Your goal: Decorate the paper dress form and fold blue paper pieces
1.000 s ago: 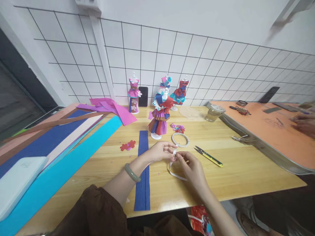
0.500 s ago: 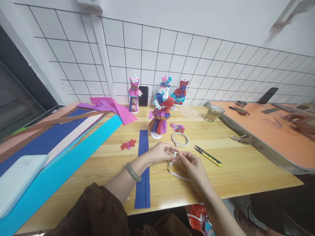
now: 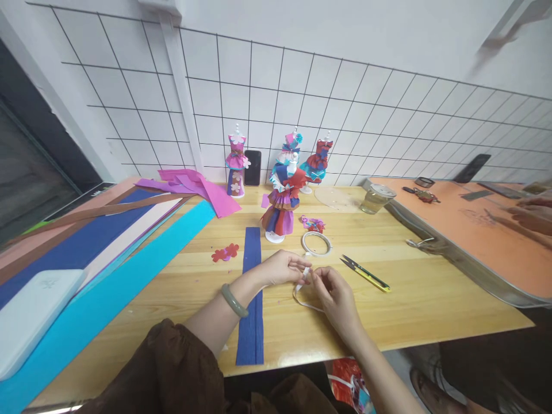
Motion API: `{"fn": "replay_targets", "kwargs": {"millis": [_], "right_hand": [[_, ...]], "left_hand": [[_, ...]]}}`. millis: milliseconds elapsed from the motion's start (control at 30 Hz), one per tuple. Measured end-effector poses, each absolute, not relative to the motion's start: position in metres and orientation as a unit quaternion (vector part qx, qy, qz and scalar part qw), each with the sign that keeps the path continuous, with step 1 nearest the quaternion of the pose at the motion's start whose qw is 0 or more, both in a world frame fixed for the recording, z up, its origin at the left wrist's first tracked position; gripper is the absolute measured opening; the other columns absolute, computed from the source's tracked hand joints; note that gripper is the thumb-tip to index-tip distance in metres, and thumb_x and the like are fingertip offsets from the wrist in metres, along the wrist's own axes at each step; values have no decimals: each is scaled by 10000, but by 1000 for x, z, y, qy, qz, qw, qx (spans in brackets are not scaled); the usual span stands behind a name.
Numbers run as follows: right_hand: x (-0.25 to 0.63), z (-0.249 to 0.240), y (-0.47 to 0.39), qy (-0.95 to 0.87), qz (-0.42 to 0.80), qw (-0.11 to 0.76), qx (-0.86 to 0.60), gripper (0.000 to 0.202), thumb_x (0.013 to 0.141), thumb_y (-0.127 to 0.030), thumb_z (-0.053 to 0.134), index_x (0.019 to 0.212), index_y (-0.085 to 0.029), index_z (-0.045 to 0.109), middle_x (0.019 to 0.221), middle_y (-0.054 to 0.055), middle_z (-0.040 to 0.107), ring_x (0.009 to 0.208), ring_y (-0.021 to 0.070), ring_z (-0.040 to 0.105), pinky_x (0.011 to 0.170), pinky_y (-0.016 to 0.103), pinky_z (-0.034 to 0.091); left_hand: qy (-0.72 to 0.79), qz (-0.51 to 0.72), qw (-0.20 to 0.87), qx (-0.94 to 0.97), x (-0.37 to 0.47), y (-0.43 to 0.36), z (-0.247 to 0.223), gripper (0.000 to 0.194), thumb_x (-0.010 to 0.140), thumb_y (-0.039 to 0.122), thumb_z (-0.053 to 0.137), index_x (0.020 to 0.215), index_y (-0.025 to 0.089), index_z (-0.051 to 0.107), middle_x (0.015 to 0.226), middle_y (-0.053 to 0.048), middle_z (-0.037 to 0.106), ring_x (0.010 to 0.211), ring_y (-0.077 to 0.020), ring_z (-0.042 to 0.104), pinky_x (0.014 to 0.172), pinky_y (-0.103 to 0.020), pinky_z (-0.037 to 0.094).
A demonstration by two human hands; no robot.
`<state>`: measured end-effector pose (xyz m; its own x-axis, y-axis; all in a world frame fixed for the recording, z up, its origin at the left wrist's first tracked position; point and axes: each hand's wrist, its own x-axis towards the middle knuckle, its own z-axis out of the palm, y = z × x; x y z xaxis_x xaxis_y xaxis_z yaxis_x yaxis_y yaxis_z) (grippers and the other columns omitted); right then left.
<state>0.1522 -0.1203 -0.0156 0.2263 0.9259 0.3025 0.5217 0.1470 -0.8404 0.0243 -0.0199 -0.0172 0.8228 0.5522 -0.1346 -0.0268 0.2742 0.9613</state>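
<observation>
A narrow white tape strip (image 3: 297, 298) is held between the thumb and fingers of my left hand (image 3: 281, 269), which wears a green bangle (image 3: 234, 301). The strip loops down to the wood and runs toward my right hand (image 3: 338, 296). That hand is closed in a pinch beside the left fingertips; what lies between its fingers is too small to make out. Just beyond the hands lies a white tape roll (image 3: 317, 244). A dark blue crepe paper strip (image 3: 250, 328) passes under my left wrist. Yellow-handled thread snips (image 3: 366, 274) rest to the right, their blades apart.
Several small dress forms in paper dresses, one at the front (image 3: 280, 198), stand at the back. Coloured paper strips (image 3: 142, 261) and a white power bank (image 3: 41, 316) cover the left. A lidded cup (image 3: 378, 199) stands near an orange surface (image 3: 466, 241), where another person's hand (image 3: 532, 218) shows.
My right hand has shifted slightly down, its pinched fingertips a little away from the white tape. My left hand stays nearly in place. The other person's hand at far right has moved.
</observation>
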Motion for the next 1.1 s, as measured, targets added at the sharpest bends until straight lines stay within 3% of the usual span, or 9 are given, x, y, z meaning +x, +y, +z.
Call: {"fn": "replay_targets", "kwargs": {"millis": [200,433,567,933,1100], "right_hand": [[155,-12,-122,-538,219,508,-636,250,809,-381,434,771,-162,548,720,50,590,674,169,531,633,260,408],[156,-12,-117,-529,297,468,-643,349,794,-443,432,749,-141,602,727,76,646,704,199,570,655,269,415],[152,-12,-116,-529,304,475,-634,332,782,-437,458,726,-138,591,697,80,645,667,195,570,635,278,424],[152,-18,-116,-577,189,423,-673,317,801,-409,423,698,-151,578,620,49,601,552,156,508,525,250,375],[154,-21,-118,-613,127,404,-667,233,816,-352,421,733,-172,544,665,35,572,589,147,504,561,253,379]], "left_hand": [[215,187,767,575,24,-18,-21,481,506,122,711,970,89,589,952,-128,626,716,-169,627,712,-320,470],[208,178,752,600,24,-20,-15,497,518,144,708,998,98,587,715,-61,652,682,-155,618,697,-308,461],[211,179,741,612,24,-20,-16,451,531,105,680,976,106,606,685,-31,643,634,-116,594,685,-276,454],[235,174,739,607,26,-22,-17,417,537,25,613,943,121,632,654,0,632,605,-100,572,683,-276,456],[235,185,774,559,27,-23,-18,391,538,-1,583,909,113,633,768,-25,654,662,-118,596,704,-300,471]]}}
